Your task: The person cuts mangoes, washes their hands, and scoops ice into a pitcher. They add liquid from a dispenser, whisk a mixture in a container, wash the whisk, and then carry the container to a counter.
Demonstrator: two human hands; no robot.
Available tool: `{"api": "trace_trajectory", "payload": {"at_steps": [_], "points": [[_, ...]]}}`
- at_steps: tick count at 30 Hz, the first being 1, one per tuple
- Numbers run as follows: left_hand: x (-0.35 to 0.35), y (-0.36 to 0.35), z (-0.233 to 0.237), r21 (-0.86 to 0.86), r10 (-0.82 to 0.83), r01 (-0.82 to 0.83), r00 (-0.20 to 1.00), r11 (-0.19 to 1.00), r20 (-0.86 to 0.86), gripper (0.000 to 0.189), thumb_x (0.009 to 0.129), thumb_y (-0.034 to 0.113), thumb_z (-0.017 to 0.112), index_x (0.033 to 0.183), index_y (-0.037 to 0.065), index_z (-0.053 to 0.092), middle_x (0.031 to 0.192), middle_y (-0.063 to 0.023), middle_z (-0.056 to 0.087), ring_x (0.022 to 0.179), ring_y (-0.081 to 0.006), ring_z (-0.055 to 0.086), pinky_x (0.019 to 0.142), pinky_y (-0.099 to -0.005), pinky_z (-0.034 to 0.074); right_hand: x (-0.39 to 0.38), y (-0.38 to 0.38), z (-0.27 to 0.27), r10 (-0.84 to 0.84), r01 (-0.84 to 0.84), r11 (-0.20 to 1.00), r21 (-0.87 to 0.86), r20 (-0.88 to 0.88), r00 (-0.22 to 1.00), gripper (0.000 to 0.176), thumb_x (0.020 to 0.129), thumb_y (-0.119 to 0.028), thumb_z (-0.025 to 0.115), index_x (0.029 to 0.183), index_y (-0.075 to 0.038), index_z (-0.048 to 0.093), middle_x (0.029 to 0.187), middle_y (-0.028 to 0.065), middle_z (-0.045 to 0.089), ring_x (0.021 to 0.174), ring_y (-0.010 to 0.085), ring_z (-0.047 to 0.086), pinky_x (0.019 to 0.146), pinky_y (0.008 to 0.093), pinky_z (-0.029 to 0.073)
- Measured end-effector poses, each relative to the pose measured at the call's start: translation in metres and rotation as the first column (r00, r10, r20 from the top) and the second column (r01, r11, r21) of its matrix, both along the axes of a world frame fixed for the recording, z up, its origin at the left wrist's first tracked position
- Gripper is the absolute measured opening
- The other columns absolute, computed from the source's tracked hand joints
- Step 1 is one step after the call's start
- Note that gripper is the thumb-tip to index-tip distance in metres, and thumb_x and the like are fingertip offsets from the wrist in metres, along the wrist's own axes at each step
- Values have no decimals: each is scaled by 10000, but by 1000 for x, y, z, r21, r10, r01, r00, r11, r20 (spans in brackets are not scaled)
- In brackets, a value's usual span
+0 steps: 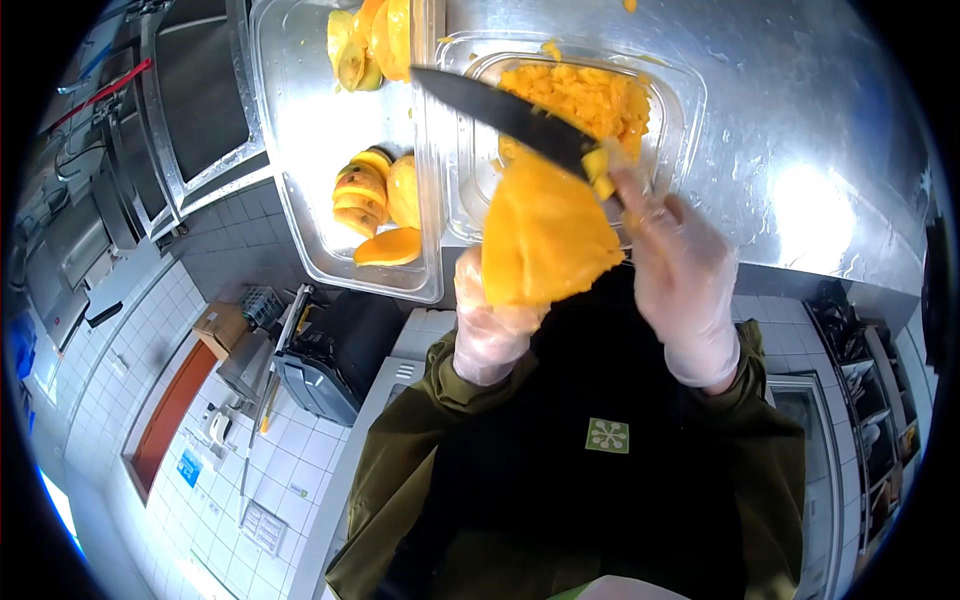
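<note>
So your gloved left hand (495, 325) is cupping the big fruit chunk (548, 240) from below, and your gloved right hand (688, 262) is gripping the knife (490, 107), blade pointing left. The chunk is sitting between your hands, over the near side of the clear container (677, 112). Tip: if you're cutting in the air like that, go for short, gentle strokes and tuck your left fingers behind the chunk, since wet fruit is probably slipping easily. Blade and chunk are both blocking part of the diced fruit (590, 88). Just left, the large tub (308, 135) is holding bigger fruit pieces (360, 195).
</note>
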State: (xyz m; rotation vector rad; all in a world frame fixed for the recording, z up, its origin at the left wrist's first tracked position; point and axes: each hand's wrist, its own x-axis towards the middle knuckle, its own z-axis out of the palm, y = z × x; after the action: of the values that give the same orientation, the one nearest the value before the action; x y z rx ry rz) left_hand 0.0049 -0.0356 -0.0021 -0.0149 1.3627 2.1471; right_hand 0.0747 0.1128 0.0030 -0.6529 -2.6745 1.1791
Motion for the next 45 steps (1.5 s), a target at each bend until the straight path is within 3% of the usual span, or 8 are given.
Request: {"api": "trace_trajectory", "payload": {"at_steps": [3, 10, 23, 26, 35, 36, 42, 45], "points": [[-2, 3, 0, 43, 97, -99, 995, 994, 38, 472, 766, 249, 732, 1088, 7, 487, 1048, -101, 569, 961, -212, 576, 814, -330, 483, 1, 9, 8, -78, 74, 958, -276, -5, 997, 378, 835, 67, 513, 1190, -46, 580, 853, 132, 621, 682, 153, 581, 635, 237, 456], [-5, 13, -1, 63, 222, -232, 966, 971, 135, 496, 800, 251, 705, 1148, 97, 387, 1208, -95, 461, 1143, -232, 472, 965, -391, 413, 13, 7, -2, -147, 55, 899, -434, -181, 972, 357, 826, 39, 565, 1172, -46, 585, 931, 177, 660, 753, 219, 672, 638, 264, 513], [1, 26, -7, 92, 222, -237, 964, 967, 144, 670, 830, 159, 659, 1364, 73, 264, 1335, -99, 407, 1221, -239, 436, 1010, -400, 402, 8, -13, 0, -36, 36, 999, -17, 37, 999, 501, 758, -42, 628, 1225, -217, 575, 557, 51, 405, 438, 216, 470, 428, 325, 407], [2, 31, -3, 103, 263, -275, 958, 956, 117, 365, 833, 136, 651, 1098, 85, 406, 1190, -96, 465, 1133, -241, 480, 950, -368, 424, 8, -9, -3, -127, 128, 992, -2, 99, 987, 492, 772, -59, 610, 1234, -223, 566, 551, 43, 409, 447, 210, 477, 433, 326, 412], [-8, 31, 3, 120, 196, -223, 959, 967, 206, 551, 907, 236, 552, 1363, 73, 291, 1351, -84, 401, 1236, -219, 411, 1051, -402, 340, 25, -6, 2, -113, 70, 935, -348, -104, 988, 412, 781, 48, 583, 1166, -98, 604, 680, 113, 560, 568, 247, 575, 548, 279, 466], [-10, 34, 6, 133, 234, -282, 927, 950, 293, 298, 910, 185, 552, 1160, 85, 423, 1203, -54, 511, 1107, -176, 522, 990, -384, 404, 28, -8, 3, -89, 52, 938, -344, -91, 992, 416, 774, 50, 585, 1163, -96, 605, 661, 111, 539, 551, 249, 559, 536, 281, 459], [-9, 33, 11, 14, 247, -268, 908, 963, 337, 230, 901, 194, 576, 1095, 81, 524, 1088, -30, 587, 1021, -131, 566, 914, -287, 458, 35, -12, 4, -31, 39, 932, -361, 28, 999, 391, 823, 58, 522, 1201, -36, 555, 912, 154, 594, 791, 236, 603, 718, 270, 450], [-10, 41, 18, 54, 229, -263, 910, 963, 345, 220, 902, 191, 572, 1076, 64, 529, 1091, -45, 593, 1011, -131, 573, 899, -281, 478, 27, -16, -5, -141, 117, 955, -272, -71, 988, 403, 780, 46, 576, 1164, -77, 596, 701, 126, 560, 579, 253, 571, 561, 286, 458]]}}
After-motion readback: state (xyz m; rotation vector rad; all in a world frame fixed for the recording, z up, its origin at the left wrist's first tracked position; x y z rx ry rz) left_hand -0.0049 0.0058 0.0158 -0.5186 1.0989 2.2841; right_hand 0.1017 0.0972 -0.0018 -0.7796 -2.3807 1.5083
